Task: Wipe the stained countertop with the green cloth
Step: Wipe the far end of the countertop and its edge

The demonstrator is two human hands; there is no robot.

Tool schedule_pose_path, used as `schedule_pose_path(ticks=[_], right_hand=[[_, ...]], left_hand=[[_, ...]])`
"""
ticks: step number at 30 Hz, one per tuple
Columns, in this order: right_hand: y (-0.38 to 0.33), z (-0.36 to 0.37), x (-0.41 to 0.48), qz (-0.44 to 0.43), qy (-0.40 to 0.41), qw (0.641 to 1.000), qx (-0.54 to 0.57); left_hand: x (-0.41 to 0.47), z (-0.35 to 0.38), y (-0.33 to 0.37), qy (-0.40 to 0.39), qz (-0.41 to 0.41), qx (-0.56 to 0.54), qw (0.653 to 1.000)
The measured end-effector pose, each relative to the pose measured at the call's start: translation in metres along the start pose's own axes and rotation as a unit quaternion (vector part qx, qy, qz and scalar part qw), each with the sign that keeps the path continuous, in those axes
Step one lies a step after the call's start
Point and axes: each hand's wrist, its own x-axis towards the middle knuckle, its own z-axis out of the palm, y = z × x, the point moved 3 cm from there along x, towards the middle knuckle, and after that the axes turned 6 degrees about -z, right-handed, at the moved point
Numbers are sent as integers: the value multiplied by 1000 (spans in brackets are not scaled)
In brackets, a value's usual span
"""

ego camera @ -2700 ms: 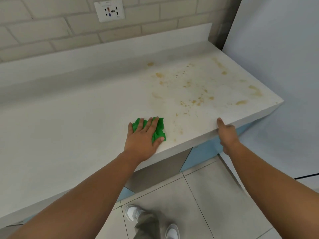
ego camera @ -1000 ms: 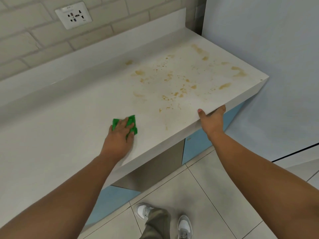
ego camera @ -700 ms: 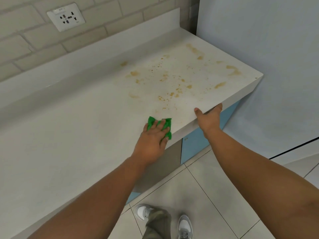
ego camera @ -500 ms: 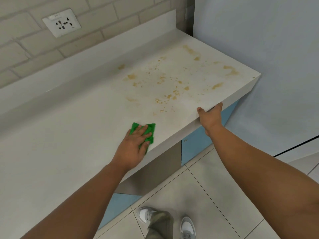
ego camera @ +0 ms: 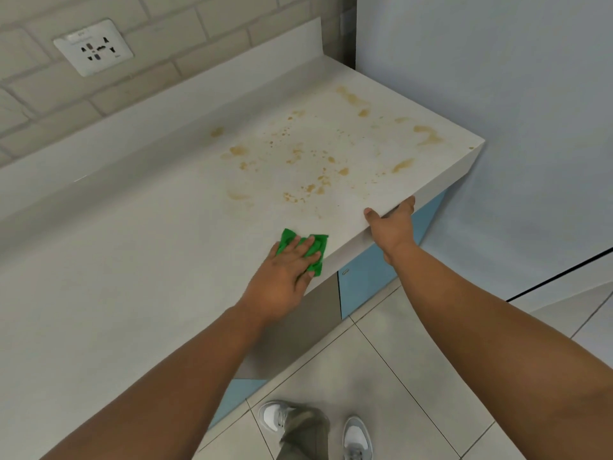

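One head-worn wide camera, looking forward and down.
It stands over the front edge of the counter [ego camera: 139, 267], quite near; the arms [ego camera: 166, 393] enter from the bottom, the wall [ego camera: 205, 28] fills the top left, the floor [ego camera: 414, 376] the bottom right.

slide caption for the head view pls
Left hand presses green cloth on countertop near brown stains; right hand grips the edge.
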Motion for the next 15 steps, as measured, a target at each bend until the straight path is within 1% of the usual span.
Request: schedule_pose_path(ticks=[2, 4, 6, 7, 9, 12, 15], right_hand=[[-1, -3, 2, 7, -12, 1000, -1], [-3, -7, 5, 11, -23, 1000, -6], [-6, -11, 7, 7, -28, 999, -16], [-6, -12, 7, 5, -28, 999, -23], [-7, -10, 5, 2, -22, 999, -30], [-5, -9, 2, -11, -7, 999, -29], [-3, -10, 2, -12, -8, 999, -33]], left_hand=[[-6, -9, -20, 11, -24, -14, 1000], [5, -16, -35, 27, -84, -17, 996], [28, -16, -34, 24, -141, -1, 990], [39, -14, -28, 16, -153, 12, 988], [53, -5, -9, 4, -138, 28, 990], [50, 7, 18, -2, -72, 26, 997], [27, 9, 18, -12, -8, 25, 1000]])
